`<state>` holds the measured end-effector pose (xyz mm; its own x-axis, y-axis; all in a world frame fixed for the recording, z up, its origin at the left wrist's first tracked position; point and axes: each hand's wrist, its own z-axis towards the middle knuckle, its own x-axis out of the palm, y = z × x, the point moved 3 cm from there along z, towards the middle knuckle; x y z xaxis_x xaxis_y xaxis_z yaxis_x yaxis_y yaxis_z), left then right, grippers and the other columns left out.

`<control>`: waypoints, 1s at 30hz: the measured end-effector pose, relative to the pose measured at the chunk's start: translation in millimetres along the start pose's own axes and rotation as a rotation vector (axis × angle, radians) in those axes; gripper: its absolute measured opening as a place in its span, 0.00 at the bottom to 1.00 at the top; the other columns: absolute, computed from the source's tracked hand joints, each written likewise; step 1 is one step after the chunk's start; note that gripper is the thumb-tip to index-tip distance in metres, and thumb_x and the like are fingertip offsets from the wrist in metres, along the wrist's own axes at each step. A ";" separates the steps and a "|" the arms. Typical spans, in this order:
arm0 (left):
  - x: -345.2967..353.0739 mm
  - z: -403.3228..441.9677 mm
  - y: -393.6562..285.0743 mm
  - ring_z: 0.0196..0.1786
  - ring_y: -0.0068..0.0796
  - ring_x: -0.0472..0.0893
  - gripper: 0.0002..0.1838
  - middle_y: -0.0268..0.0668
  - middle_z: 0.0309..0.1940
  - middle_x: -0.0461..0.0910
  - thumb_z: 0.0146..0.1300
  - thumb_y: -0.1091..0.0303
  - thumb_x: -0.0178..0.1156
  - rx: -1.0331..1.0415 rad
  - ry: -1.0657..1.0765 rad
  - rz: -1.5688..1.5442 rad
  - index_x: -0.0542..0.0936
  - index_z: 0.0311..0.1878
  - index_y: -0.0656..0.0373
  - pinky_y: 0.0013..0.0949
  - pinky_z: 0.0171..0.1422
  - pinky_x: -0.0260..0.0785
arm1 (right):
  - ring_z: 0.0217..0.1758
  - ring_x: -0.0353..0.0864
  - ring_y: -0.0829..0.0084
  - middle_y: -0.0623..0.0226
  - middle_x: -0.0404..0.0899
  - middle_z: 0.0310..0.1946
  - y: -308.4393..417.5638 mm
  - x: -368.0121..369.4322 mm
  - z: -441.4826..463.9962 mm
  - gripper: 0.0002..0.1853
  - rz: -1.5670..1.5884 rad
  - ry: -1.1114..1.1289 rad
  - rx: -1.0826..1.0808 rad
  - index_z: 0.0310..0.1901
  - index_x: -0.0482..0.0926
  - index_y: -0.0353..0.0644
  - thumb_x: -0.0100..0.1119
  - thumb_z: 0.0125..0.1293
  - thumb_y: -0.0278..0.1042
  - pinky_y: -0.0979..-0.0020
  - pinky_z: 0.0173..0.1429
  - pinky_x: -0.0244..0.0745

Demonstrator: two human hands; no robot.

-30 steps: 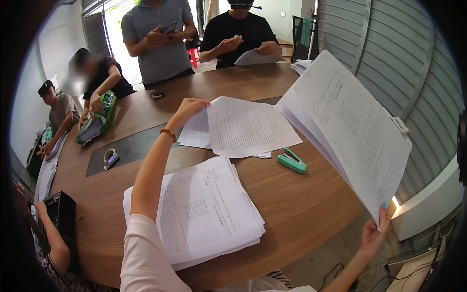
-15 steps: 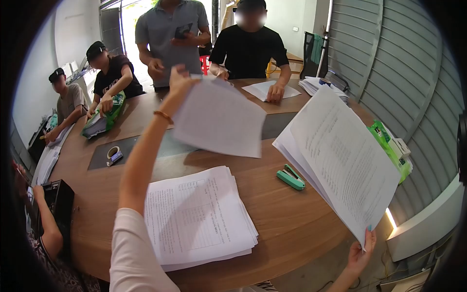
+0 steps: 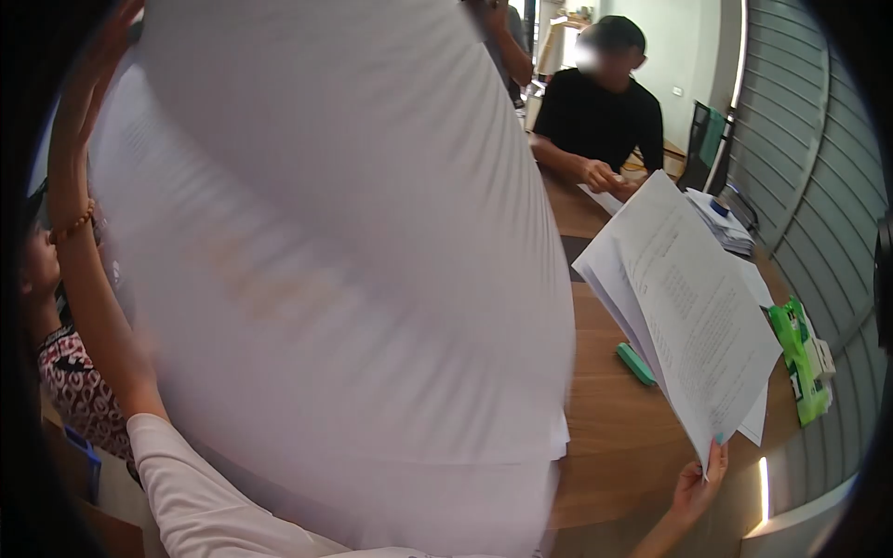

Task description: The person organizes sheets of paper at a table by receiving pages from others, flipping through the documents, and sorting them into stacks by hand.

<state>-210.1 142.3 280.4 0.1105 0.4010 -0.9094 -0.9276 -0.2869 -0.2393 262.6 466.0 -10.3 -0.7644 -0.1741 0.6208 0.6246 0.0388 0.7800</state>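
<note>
A large blurred paper (image 3: 372, 279) fills the left and middle of the view, close to the camera. My left hand (image 3: 113, 37) is raised at its upper left edge, smeared, with its fingers hard to make out. At the lower right, my right hand (image 3: 702, 479) pinches the bottom corner of several printed sheets (image 3: 707, 316), which stand tilted over the table's right side. Behind those sheets a green stapler (image 3: 636, 364) lies on the wooden table (image 3: 595, 418), partly covered. The stack of printed pages is mostly hidden by the blurred paper.
Across the table sits a person in black (image 3: 605, 121), both hands near a paper. Papers (image 3: 721, 223) are piled at the far right. A green package (image 3: 798, 363) lies by the right edge. Another person's patterned sleeve (image 3: 84, 381) shows at the left.
My left hand has swung up and left, and paper now covers much of the view. The view has turned left-to-right contents rightward; my right hand still holds its sheets.
</note>
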 end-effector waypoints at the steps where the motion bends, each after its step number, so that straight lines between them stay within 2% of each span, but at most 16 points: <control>1: 2.1 -15.9 10.3 0.39 0.24 0.73 0.29 0.36 0.40 0.72 0.41 0.76 0.62 -0.063 0.050 -0.031 0.65 0.50 0.62 0.25 0.42 0.68 | 0.12 0.53 0.93 0.77 0.67 0.19 -3.0 6.0 -1.1 0.08 0.003 0.015 0.013 0.38 0.68 0.35 0.47 0.57 0.27 0.88 0.12 0.46; 7: 30.8 -92.5 69.0 0.39 0.22 0.73 0.27 0.36 0.40 0.73 0.41 0.74 0.63 -0.345 0.202 -0.277 0.68 0.49 0.63 0.25 0.42 0.68 | 0.13 0.55 0.93 0.76 0.69 0.22 -12.0 23.3 -6.5 0.11 -0.016 -0.016 0.050 0.41 0.66 0.35 0.48 0.56 0.29 0.89 0.12 0.47; 9: 53.7 -115.0 90.2 0.39 0.22 0.73 0.26 0.36 0.40 0.73 0.41 0.73 0.63 -0.434 0.227 -0.385 0.69 0.48 0.63 0.25 0.42 0.67 | 0.19 0.63 0.90 0.71 0.71 0.28 -18.0 10.0 0.4 0.15 -0.014 0.348 0.091 0.44 0.65 0.34 0.48 0.57 0.31 0.88 0.19 0.57; 10: 70.2 -128.6 100.3 0.39 0.22 0.72 0.26 0.36 0.40 0.74 0.42 0.73 0.63 -0.472 0.234 -0.461 0.69 0.48 0.63 0.25 0.42 0.67 | 0.19 0.63 0.90 0.71 0.71 0.28 -21.5 7.6 -2.6 0.15 -0.017 0.368 0.111 0.44 0.65 0.34 0.48 0.57 0.31 0.88 0.19 0.57; 12: 113.7 -156.3 109.7 0.37 0.22 0.73 0.24 0.34 0.36 0.75 0.42 0.71 0.62 -0.505 0.182 -0.657 0.71 0.46 0.66 0.23 0.44 0.65 | 0.32 0.70 0.83 0.65 0.71 0.36 -23.2 -7.4 -4.7 0.18 -0.147 -0.025 0.032 0.46 0.64 0.33 0.49 0.56 0.33 0.84 0.33 0.64; 13: 137.0 -173.2 133.5 0.38 0.22 0.73 0.23 0.36 0.35 0.76 0.43 0.71 0.62 -0.569 0.291 -0.624 0.71 0.46 0.67 0.23 0.46 0.64 | 0.32 0.70 0.83 0.65 0.71 0.36 -24.3 -7.8 -6.0 0.18 -0.143 -0.006 0.041 0.46 0.64 0.33 0.49 0.56 0.33 0.84 0.33 0.64; 14: 157.0 -189.2 151.7 0.39 0.22 0.73 0.23 0.36 0.36 0.76 0.44 0.72 0.61 -0.660 0.445 -0.636 0.71 0.46 0.67 0.22 0.45 0.64 | 0.31 0.65 0.88 0.71 0.68 0.37 -22.9 -11.4 -8.7 0.20 -0.170 -0.062 0.037 0.47 0.65 0.36 0.52 0.54 0.34 0.87 0.28 0.58; 15: 171.9 -201.4 162.9 0.38 0.21 0.73 0.21 0.36 0.37 0.76 0.45 0.73 0.60 -0.733 0.484 -0.582 0.71 0.45 0.68 0.21 0.45 0.64 | 0.29 0.59 0.94 0.76 0.66 0.38 -19.9 -16.5 -11.8 0.22 -0.202 -0.123 0.029 0.49 0.66 0.39 0.55 0.52 0.36 0.89 0.24 0.52; 16: 182.6 -205.1 169.5 0.38 0.21 0.73 0.21 0.36 0.37 0.76 0.45 0.73 0.60 -0.735 0.485 -0.592 0.71 0.45 0.68 0.21 0.45 0.64 | 0.29 0.59 0.94 0.76 0.66 0.38 -16.5 -22.1 -15.8 0.22 -0.212 -0.120 0.028 0.49 0.66 0.39 0.55 0.52 0.36 0.89 0.24 0.52; 18: 197.0 -210.2 175.9 0.37 0.19 0.73 0.19 0.35 0.36 0.76 0.45 0.75 0.59 -0.787 0.401 -0.748 0.72 0.44 0.68 0.20 0.44 0.64 | 0.31 0.66 0.70 0.62 0.64 0.48 -13.8 -20.7 -27.4 0.25 -0.181 0.004 0.119 0.51 0.66 0.43 0.59 0.49 0.33 0.78 0.23 0.60; 22: 182.9 -181.3 182.3 0.37 0.18 0.73 0.16 0.34 0.35 0.76 0.46 0.78 0.58 -0.698 0.220 -0.672 0.74 0.42 0.66 0.20 0.44 0.65 | 0.29 0.66 0.75 0.61 0.70 0.39 -15.9 -8.9 -37.0 0.24 -0.218 -0.042 0.095 0.50 0.67 0.40 0.57 0.48 0.29 0.79 0.22 0.59; 24: 165.8 -155.4 184.7 0.36 0.18 0.73 0.16 0.34 0.35 0.76 0.46 0.75 0.58 -0.581 0.145 -0.769 0.74 0.42 0.64 0.20 0.43 0.65 | 0.27 0.66 0.76 0.62 0.71 0.36 -23.3 -13.3 -32.0 0.23 -0.230 0.072 -0.044 0.48 0.67 0.39 0.57 0.47 0.28 0.80 0.22 0.59; 25: 154.0 -139.7 185.6 0.36 0.18 0.73 0.17 0.34 0.35 0.76 0.46 0.75 0.58 -0.529 0.102 -0.650 0.74 0.42 0.64 0.20 0.43 0.64 | 0.27 0.66 0.76 0.62 0.71 0.36 -22.8 -12.4 -29.2 0.23 -0.240 0.076 -0.042 0.48 0.67 0.39 0.57 0.47 0.28 0.80 0.22 0.59; 27: 131.4 -106.7 164.8 0.36 0.18 0.73 0.17 0.35 0.35 0.77 0.45 0.74 0.58 -0.445 0.020 -0.467 0.75 0.42 0.65 0.20 0.42 0.64 | 0.30 0.60 0.92 0.77 0.66 0.38 -25.7 0.2 -27.2 0.22 -0.300 0.028 0.077 0.49 0.65 0.40 0.54 0.53 0.36 0.89 0.23 0.50; 29: 105.5 -78.6 139.9 0.36 0.18 0.73 0.17 0.35 0.35 0.77 0.45 0.74 0.57 -0.408 -0.016 -0.406 0.75 0.42 0.65 0.20 0.42 0.64 | 0.31 0.60 0.92 0.77 0.66 0.38 -26.7 19.8 -32.7 0.22 -0.317 0.019 0.087 0.49 0.65 0.39 0.54 0.53 0.36 0.89 0.23 0.50; 30: 91.9 -64.7 129.8 0.36 0.17 0.73 0.17 0.35 0.34 0.77 0.45 0.73 0.57 -0.300 0.040 -0.247 0.75 0.41 0.66 0.19 0.42 0.64 | 0.31 0.60 0.91 0.77 0.66 0.38 -26.6 24.6 -35.9 0.23 -0.333 0.007 0.094 0.50 0.64 0.39 0.54 0.53 0.36 0.89 0.23 0.50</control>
<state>-297.3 85.6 143.7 0.3373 0.4571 -0.8230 -0.7262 -0.4300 -0.5364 232.9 425.4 -18.6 -0.9223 -0.1994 0.3310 0.3236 0.0694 0.9436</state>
